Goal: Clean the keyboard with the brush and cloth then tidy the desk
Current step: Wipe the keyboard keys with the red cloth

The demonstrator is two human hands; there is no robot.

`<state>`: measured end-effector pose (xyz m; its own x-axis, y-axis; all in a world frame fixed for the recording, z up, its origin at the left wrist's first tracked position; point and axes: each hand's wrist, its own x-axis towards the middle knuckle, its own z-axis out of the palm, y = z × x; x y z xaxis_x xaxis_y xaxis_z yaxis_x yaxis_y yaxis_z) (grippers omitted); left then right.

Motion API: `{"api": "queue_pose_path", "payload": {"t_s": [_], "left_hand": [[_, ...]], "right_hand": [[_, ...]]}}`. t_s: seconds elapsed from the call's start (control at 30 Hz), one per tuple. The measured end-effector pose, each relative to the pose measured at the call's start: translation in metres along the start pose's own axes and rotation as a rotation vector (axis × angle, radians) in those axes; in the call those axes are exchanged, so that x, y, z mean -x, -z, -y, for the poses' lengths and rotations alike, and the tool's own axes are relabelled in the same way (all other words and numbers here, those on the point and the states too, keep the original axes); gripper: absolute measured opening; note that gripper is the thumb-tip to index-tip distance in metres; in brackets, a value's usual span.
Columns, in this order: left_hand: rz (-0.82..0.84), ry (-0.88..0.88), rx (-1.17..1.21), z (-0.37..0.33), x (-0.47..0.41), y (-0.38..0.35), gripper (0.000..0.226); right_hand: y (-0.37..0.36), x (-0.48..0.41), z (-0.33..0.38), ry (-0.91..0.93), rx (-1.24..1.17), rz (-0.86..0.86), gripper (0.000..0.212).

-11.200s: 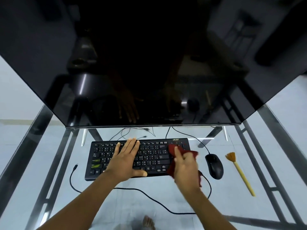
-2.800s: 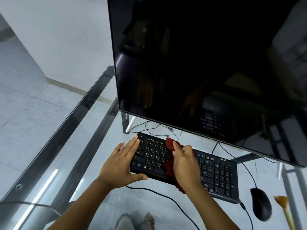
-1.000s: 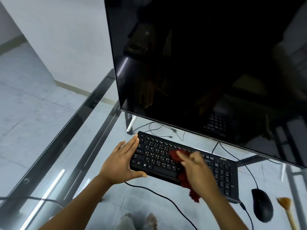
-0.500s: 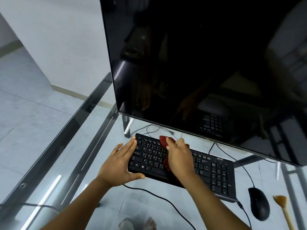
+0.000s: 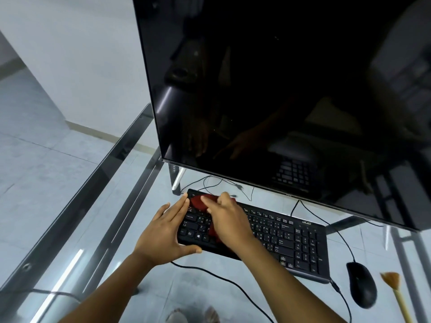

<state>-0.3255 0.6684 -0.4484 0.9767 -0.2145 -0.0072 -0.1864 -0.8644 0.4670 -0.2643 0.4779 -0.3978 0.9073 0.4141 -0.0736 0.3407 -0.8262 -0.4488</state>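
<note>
Right hand (image 5: 229,220) is pressing the red cloth (image 5: 198,202) onto the keyboard's (image 5: 291,241) far-left corner, fingers bent and bunched over the fabric. Left hand (image 5: 163,234) is bracing the keyboard's left end, fingers straight and together, thumb spread along its near edge.

Risk: a hard wipe could be lifting a keycap, or sliding the keyboard on the glass desk (image 5: 93,180) if the brace slips. Trailing cloth could be snagging the cable (image 5: 210,275) at the keyboard's near side.

Keyboard: black, full-size, white legends, lying flat. Brush (image 5: 394,287) is lying well right of the keyboard, beyond the mouse (image 5: 361,285).

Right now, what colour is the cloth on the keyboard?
Dark red cloth, clearest in the head view.
</note>
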Motion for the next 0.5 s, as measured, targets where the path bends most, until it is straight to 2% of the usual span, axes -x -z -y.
{"api": "queue_pose_path", "payload": {"t_s": [0.07,0.13,0.2,0.27,0.33,0.4,0.47,0.5], "left_hand": [[-0.003,-0.002,-0.011,-0.001,0.000,0.000,0.124],[-0.011,-0.005,-0.013,0.000,0.001,0.000,0.123],[-0.016,-0.009,-0.014,0.001,0.001,0.000,0.123],[-0.023,-0.021,-0.015,0.001,0.001,-0.001,0.122],[-0.028,-0.035,-0.019,0.002,0.002,-0.002,0.121],[-0.026,-0.048,-0.061,0.002,0.004,-0.002,0.116],[-0.065,-0.058,-0.142,-0.001,0.004,0.002,0.105],[-0.090,-0.061,-0.182,-0.005,0.003,0.004,0.098]], "right_hand": [[0.004,-0.007,-0.013,-0.190,0.024,-0.095,0.037],[0.002,-0.002,-0.015,-0.233,0.066,-0.140,0.033],[-0.005,0.014,-0.004,-0.104,0.022,-0.088,0.022],[-0.011,0.030,0.005,0.093,0.061,-0.018,0.026],[-0.006,0.038,-0.003,0.096,0.094,-0.021,0.030],[0.010,0.043,-0.031,-0.008,0.169,-0.086,0.037],[0.029,0.050,-0.061,-0.198,0.183,-0.117,0.032],[0.038,0.055,-0.076,-0.322,0.146,-0.130,0.035]]}}
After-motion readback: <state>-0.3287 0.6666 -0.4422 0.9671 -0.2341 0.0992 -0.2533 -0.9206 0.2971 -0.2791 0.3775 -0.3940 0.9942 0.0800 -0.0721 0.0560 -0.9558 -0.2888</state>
